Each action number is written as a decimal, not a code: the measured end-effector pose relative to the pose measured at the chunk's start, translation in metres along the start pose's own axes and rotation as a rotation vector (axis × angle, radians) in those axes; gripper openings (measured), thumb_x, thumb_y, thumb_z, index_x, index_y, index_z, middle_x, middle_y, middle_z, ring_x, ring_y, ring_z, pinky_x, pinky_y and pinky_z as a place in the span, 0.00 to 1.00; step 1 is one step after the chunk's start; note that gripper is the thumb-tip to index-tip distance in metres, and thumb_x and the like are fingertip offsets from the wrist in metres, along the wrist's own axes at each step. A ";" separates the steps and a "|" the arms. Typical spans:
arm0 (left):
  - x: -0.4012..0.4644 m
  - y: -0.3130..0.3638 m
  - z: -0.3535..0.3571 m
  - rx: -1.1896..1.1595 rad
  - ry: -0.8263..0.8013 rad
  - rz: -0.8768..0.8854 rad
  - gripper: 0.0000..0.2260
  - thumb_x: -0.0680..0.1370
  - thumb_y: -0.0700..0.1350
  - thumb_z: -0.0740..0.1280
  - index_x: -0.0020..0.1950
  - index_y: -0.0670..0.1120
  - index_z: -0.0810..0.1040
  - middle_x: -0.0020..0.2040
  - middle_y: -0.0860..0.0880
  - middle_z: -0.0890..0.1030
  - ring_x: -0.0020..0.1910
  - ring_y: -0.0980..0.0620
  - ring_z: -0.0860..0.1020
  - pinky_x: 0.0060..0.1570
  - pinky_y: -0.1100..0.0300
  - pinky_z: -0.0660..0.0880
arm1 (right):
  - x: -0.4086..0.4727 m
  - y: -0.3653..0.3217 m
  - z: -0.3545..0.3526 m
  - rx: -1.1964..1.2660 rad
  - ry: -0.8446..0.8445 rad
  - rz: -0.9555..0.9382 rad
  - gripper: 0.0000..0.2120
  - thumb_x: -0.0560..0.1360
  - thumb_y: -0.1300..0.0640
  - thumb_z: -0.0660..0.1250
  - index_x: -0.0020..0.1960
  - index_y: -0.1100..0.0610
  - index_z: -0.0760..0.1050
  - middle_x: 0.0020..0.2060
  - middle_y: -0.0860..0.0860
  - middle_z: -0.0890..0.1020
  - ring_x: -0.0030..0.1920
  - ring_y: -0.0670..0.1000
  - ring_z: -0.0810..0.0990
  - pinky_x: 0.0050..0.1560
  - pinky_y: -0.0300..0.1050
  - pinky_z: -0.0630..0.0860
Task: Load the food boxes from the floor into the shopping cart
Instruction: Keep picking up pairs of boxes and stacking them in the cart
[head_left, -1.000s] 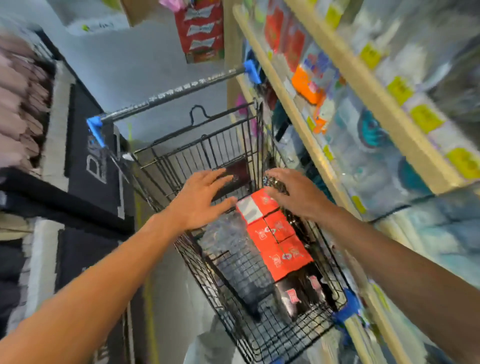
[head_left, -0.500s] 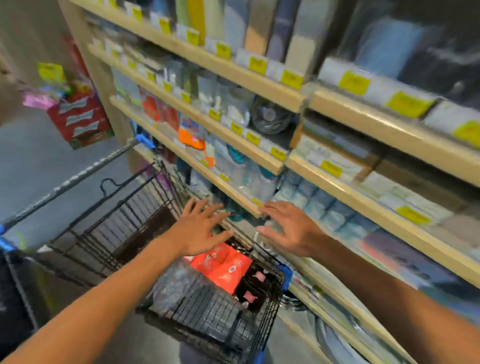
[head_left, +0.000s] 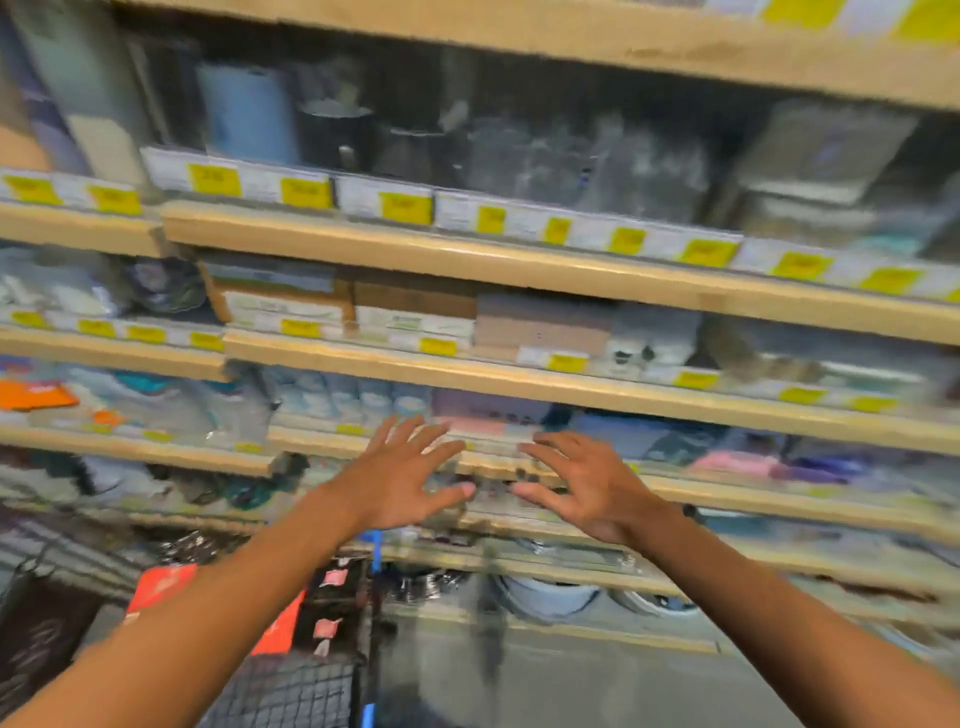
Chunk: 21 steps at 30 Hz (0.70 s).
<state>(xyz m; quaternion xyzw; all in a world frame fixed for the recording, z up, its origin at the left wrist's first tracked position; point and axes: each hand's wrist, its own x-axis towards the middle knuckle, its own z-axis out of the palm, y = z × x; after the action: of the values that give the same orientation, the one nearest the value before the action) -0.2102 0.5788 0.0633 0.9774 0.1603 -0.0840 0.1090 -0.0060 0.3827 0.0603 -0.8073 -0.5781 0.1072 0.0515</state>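
The black wire shopping cart (head_left: 291, 691) fills the lower left corner, partly behind my left forearm. Red food boxes (head_left: 161, 587) and a black box with pink marks (head_left: 332, 603) lie inside it. My left hand (head_left: 400, 478) hovers above the cart's right end with fingers spread and holds nothing. My right hand (head_left: 582, 483) floats beside it, fingers spread too, also holding nothing. Both hands are in front of the shelves, apart from the boxes. The picture is blurred by motion.
Wooden store shelves (head_left: 519, 270) with yellow price tags (head_left: 405, 208) span the whole view, stocked with packaged goods. Bowls (head_left: 550, 597) sit on the lowest shelf. Grey floor (head_left: 571, 686) shows to the right of the cart.
The view has swung up and to the right, from the cart to the shelves. Both hands have lifted away from the red boxes, which stay in the cart.
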 end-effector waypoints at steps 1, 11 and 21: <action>0.011 0.024 0.000 0.008 0.005 0.040 0.56 0.60 0.82 0.25 0.81 0.60 0.55 0.83 0.54 0.51 0.82 0.47 0.47 0.79 0.43 0.40 | -0.018 0.018 -0.003 -0.003 0.008 0.034 0.44 0.72 0.19 0.40 0.78 0.41 0.63 0.77 0.46 0.65 0.76 0.51 0.62 0.76 0.55 0.59; 0.094 0.232 0.005 0.126 -0.066 0.465 0.36 0.76 0.74 0.43 0.82 0.60 0.52 0.83 0.54 0.48 0.82 0.48 0.43 0.77 0.43 0.31 | -0.221 0.138 -0.025 0.029 0.101 0.432 0.50 0.68 0.17 0.36 0.78 0.44 0.64 0.76 0.47 0.68 0.76 0.52 0.64 0.76 0.54 0.61; 0.129 0.370 0.018 0.099 -0.128 0.907 0.48 0.65 0.82 0.34 0.81 0.62 0.54 0.83 0.55 0.50 0.81 0.50 0.44 0.78 0.43 0.35 | -0.395 0.139 -0.023 0.027 0.187 0.933 0.41 0.74 0.21 0.44 0.78 0.44 0.64 0.76 0.47 0.69 0.75 0.51 0.65 0.76 0.51 0.60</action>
<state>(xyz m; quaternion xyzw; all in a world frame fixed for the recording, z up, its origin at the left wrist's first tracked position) 0.0311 0.2703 0.0894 0.9458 -0.2947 -0.0956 0.0975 0.0055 -0.0346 0.0985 -0.9862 -0.1450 0.0534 0.0601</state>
